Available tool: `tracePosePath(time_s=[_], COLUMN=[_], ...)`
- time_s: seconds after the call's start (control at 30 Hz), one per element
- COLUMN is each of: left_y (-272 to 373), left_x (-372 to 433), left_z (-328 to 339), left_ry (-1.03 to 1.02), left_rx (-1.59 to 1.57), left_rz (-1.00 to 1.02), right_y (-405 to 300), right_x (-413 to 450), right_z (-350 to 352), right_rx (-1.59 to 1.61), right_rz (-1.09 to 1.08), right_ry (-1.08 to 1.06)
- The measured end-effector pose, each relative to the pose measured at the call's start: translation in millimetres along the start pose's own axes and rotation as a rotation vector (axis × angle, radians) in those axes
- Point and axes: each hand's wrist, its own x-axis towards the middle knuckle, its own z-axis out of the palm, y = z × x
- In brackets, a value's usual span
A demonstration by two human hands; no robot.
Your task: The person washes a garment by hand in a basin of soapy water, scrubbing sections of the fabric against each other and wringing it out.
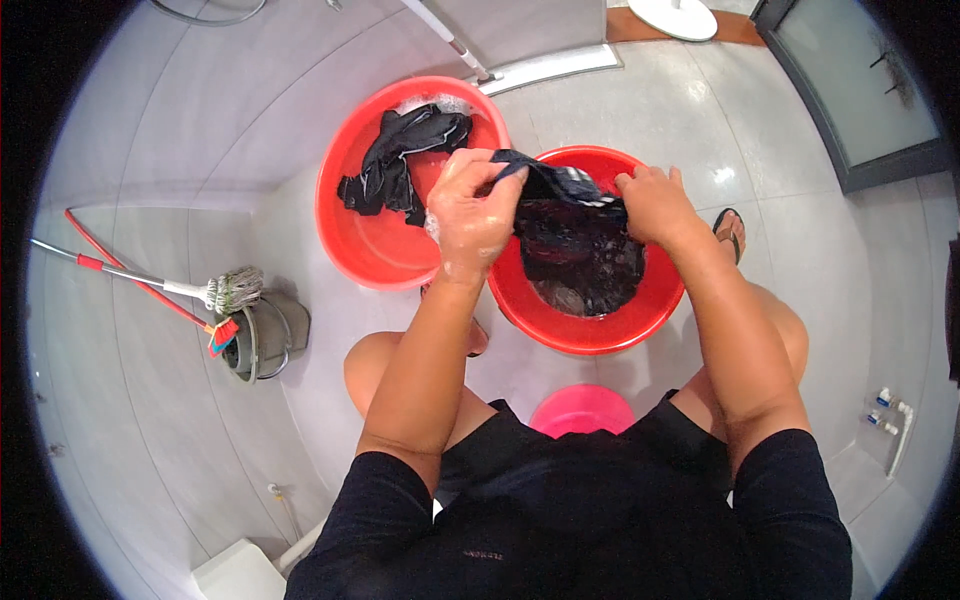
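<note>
With wet skin and some suds on it, my left hand [476, 210] grips one end of a dark garment with white stripes [566, 184]. The cloth stretches across to my right hand [654, 204], which grips its other side. Both hands are above the rim of a red plastic basin [592, 341], where dark wet cloth [585, 262] lies in water. Up and to the left, a second, lighter red basin [341, 255] holds a black garment with pale piping [420, 139] and white suds near its far wall.
A pink basin [583, 409] is on the tiled floor between my legs. At left, a mop [232, 291] and a red-handled brush [223, 334] rest at a grey bucket [296, 326]. A white pole [450, 37] stands behind the basins; a framed glass door [847, 82] is at upper right.
</note>
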Motion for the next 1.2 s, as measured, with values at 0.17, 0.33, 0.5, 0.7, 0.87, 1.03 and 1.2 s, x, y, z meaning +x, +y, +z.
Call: tracePosePath(time_s=[0.17, 0.33, 0.5, 0.7, 0.87, 1.03, 1.2], left_y=[-2, 2, 7, -10, -21, -42, -48], left_x=[-16, -14, -5, 2, 5, 6, 3], left_z=[5, 14, 2, -25, -34, -51, -48], left_ry=[-0.224, -0.323, -0.147, -0.098, -0.227, -0.242, -0.124], left_rx=[0.176, 0.175, 0.089, 0.213, 0.318, 0.347, -0.482], left_rz=[0.122, 0.095, 0.148, 0.17, -0.073, -0.104, -0.692], right_y=[-47, -44, -17, -6, 13, 15, -20], right_x=[-4, 1, 11, 3, 14, 15, 8], right_z=[-24, 3, 10, 3, -28, -15, -29], right_rx=[0.932, 0.624, 0.436, 0.17, 0.219, 1.44, 1.935], right_rz=[-0.471, -0.387, -0.293, -0.144, 0.093, -0.083, -0.083], right_ry=[0.412, 0.436, 0.151, 0.031, -0.069, 0.04, 0.172])
